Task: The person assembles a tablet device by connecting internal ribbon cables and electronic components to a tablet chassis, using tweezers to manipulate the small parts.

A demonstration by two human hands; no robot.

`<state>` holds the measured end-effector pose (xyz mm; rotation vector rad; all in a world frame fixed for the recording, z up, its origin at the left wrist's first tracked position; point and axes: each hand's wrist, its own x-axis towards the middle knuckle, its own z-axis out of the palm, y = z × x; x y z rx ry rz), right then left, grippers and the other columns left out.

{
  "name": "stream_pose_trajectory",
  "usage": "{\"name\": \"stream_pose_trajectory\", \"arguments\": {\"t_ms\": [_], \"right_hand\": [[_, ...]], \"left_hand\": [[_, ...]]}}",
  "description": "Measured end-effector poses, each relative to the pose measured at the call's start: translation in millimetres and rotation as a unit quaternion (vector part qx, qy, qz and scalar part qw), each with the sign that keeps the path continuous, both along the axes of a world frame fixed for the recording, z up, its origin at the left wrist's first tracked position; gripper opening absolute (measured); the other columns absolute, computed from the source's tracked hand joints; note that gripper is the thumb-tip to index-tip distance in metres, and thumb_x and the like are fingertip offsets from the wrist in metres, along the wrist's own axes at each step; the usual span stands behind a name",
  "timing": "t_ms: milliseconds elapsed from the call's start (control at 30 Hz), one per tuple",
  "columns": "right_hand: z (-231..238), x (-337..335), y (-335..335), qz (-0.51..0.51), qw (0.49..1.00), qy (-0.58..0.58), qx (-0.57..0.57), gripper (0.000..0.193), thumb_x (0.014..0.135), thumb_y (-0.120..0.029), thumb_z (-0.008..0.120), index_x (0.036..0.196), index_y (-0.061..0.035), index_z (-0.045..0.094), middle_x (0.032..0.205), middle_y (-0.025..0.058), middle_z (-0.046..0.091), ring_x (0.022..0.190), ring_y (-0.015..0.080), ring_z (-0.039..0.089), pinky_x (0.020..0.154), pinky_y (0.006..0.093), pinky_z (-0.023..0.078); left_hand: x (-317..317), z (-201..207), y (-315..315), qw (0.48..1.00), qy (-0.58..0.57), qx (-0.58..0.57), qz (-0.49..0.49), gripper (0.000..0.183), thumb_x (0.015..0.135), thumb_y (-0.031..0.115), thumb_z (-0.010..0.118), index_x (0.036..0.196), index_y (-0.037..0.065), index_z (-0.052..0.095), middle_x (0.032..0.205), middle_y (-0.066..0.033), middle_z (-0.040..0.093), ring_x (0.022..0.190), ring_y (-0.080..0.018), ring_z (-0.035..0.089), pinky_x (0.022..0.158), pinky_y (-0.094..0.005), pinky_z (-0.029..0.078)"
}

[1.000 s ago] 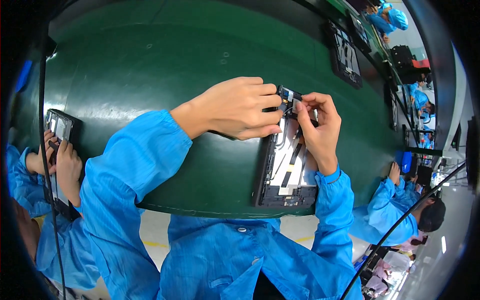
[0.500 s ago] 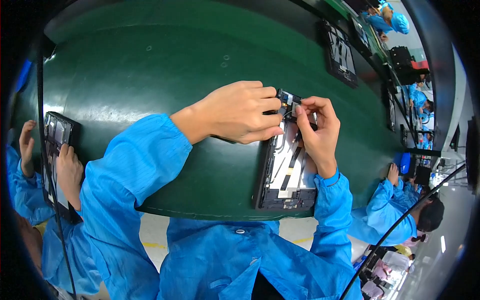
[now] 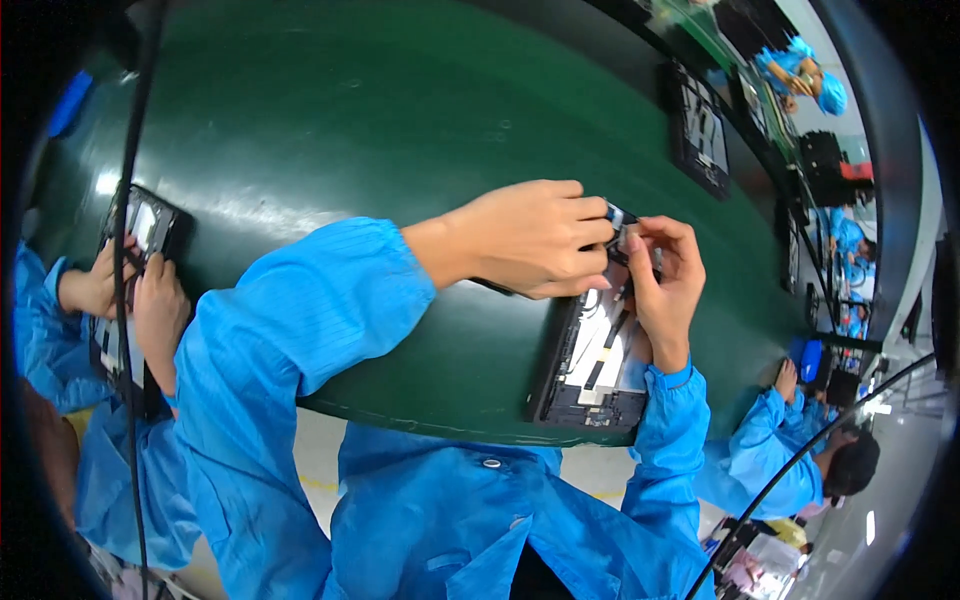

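An opened flat electronic device (image 3: 600,358), like a tablet, lies near the table's front edge. It has a black frame, a pale shiny inside and dark strips running along it. My left hand (image 3: 545,240) is over the device's far left part, fingers curled and closed; what they hold is hidden. From under its palm side sticks out a slim dark piece (image 3: 492,287), too little of it showing to name. My right hand (image 3: 665,275) pinches with thumb and forefinger at the device's far end, right beside the left fingertips. The thing in that pinch is too small to make out.
The green table (image 3: 330,130) stretches away ahead. A similar opened device (image 3: 700,135) lies at the far right by a dark ledge. On the left a co-worker's hands (image 3: 150,300) work on another device (image 3: 150,225). A dark cable (image 3: 130,300) hangs down in front.
My hands and the device appear farther right and slightly lower in the picture, as does the whole scene in part. Both hands keep their grip at the device's far end. The co-worker's hands came together.
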<state>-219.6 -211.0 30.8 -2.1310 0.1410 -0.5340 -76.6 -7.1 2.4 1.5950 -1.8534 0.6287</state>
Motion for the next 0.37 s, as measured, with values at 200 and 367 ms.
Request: {"name": "stream_pose_trajectory", "arguments": {"t_ms": [200, 367], "right_hand": [[0, 1, -12, -0.056, 0.989, -0.121, -0.066, 0.015, 0.105, 0.001, 0.064, 0.120, 0.0021, 0.068, 0.133, 0.0166, 0.068, 0.120, 0.0198, 0.065, 0.100, 0.0309, 0.051], [-8, -3, -51, -0.097, 0.989, -0.101, -0.048, 0.016, 0.110, 0.000, 0.060, 0.125, -0.0005, 0.065, 0.136, 0.0160, 0.066, 0.120, 0.0200, 0.064, 0.106, 0.0321, 0.050]], "left_hand": [[-82, 17, 10, 0.980, 0.143, -0.004, -0.141, 0.030, 0.082, 0.036, 0.075, 0.087, 0.007, 0.071, 0.103, -0.0126, 0.069, 0.108, -0.0347, 0.068, 0.091, -0.0492, 0.057], [-150, 0, 28, 0.984, 0.047, 0.100, -0.136, 0.062, 0.086, 0.050, 0.078, 0.130, 0.008, 0.066, 0.136, -0.0125, 0.064, 0.153, -0.0361, 0.044, 0.135, -0.0675, 0.019]]}}
